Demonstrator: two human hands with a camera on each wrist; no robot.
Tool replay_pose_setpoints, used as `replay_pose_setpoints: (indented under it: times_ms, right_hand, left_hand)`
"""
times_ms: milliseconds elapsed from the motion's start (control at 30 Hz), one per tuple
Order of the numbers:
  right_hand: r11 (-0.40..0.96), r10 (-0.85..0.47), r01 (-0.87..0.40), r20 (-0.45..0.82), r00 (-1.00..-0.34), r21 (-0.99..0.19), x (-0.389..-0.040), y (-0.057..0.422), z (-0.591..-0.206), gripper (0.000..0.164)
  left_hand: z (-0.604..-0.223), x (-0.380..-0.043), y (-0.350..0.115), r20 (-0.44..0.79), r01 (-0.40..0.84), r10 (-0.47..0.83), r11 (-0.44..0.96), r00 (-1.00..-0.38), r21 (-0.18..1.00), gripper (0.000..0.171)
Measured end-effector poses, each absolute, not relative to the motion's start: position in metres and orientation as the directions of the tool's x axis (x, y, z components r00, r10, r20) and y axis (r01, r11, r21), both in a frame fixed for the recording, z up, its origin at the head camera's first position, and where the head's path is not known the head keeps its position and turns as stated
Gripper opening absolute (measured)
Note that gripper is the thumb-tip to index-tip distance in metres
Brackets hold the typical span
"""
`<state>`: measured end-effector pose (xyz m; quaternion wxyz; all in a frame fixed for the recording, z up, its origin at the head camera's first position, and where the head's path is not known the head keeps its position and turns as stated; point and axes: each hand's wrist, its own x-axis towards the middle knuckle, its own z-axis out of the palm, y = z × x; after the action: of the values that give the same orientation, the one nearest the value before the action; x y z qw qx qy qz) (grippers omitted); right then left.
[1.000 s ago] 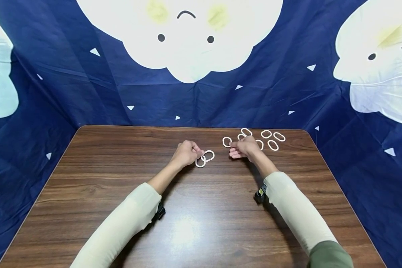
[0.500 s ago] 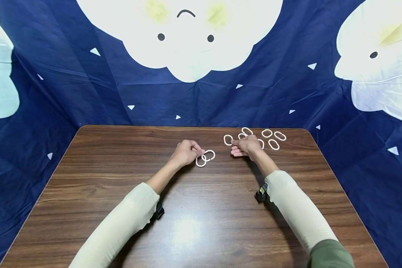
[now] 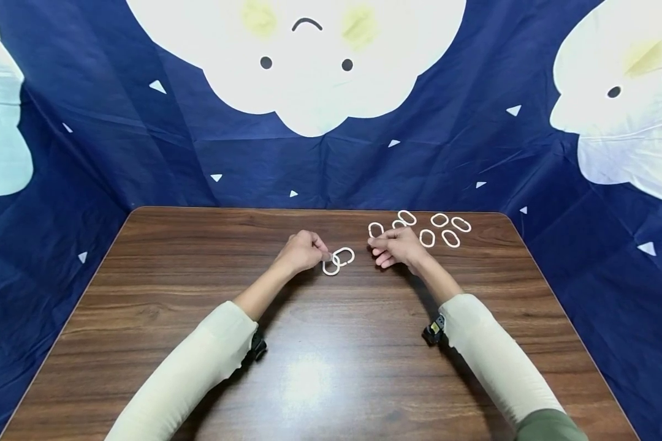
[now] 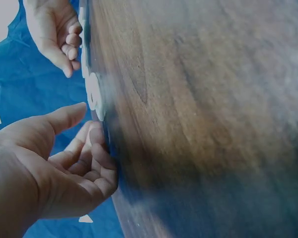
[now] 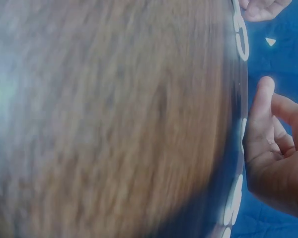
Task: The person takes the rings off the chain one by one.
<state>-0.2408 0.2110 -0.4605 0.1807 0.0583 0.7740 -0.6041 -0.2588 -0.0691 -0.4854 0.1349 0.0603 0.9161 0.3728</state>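
Note:
Two white oval plastic rings (image 3: pixel 353 255), one looped through the other, lie mid-table at the back. My left hand (image 3: pixel 303 251) is just left of them, fingertips at the nearer ring (image 3: pixel 331 274). In the left wrist view its thumb stands apart from the loosely bent fingers (image 4: pixel 102 163), with nothing seen between. To the right, my right hand (image 3: pixel 399 247) hovers low over the table, its fingertips in front of a single white ring (image 3: pixel 369 230). The right wrist view shows that hand (image 5: pixel 280 148) with fingers relaxed and no ring in them.
Several more white rings lie near the table's back right, among them an upper ring (image 3: pixel 407 211), a ring (image 3: pixel 434 237) beside my right hand and one further right (image 3: pixel 461 231). A blue cloth (image 3: pixel 331 177) with cloud shapes rises behind the brown wooden table (image 3: pixel 198 257).
My right hand has shifted slightly left and toward me, uncovering a ring on its right. My left hand has drawn back a little to the left. The rings look unmoved.

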Motion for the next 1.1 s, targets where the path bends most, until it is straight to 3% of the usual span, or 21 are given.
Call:
replay_pose_setpoints:
  times_ms: [400,600,800,967,1100]
  right_hand:
    - [0.324,-0.246,0.246,-0.332,-0.911,-0.914,-0.234,0.187,-0.460,0.025]
    - [0.337,-0.267,0.239,-0.336,-0.903,-0.911,-0.236,0.180,-0.459,0.031]
    - [0.349,-0.270,0.251,-0.353,-0.896,-0.903,-0.242,0.179,-0.465,0.035]
    - [0.383,-0.290,0.218,-0.341,-0.894,-0.898,-0.245,0.177,-0.466,0.038]
    - [0.415,-0.294,0.193,-0.332,-0.896,-0.889,-0.246,0.177,-0.466,0.038]
  left_hand:
    - [-0.487,-0.261,-0.073,-0.370,-0.120,0.191,0.732,-0.909,0.671,0.021]
    - [-0.446,-0.235,-0.067,-0.391,-0.156,0.169,0.723,-0.905,0.673,0.018]
    - [-0.441,-0.228,-0.063,-0.370,-0.147,0.155,0.729,-0.916,0.668,0.017]
    - [-0.454,-0.239,-0.065,-0.373,-0.137,0.171,0.729,-0.912,0.670,0.015]
    - [-0.492,-0.265,-0.070,-0.373,-0.125,0.190,0.727,-0.908,0.675,0.017]
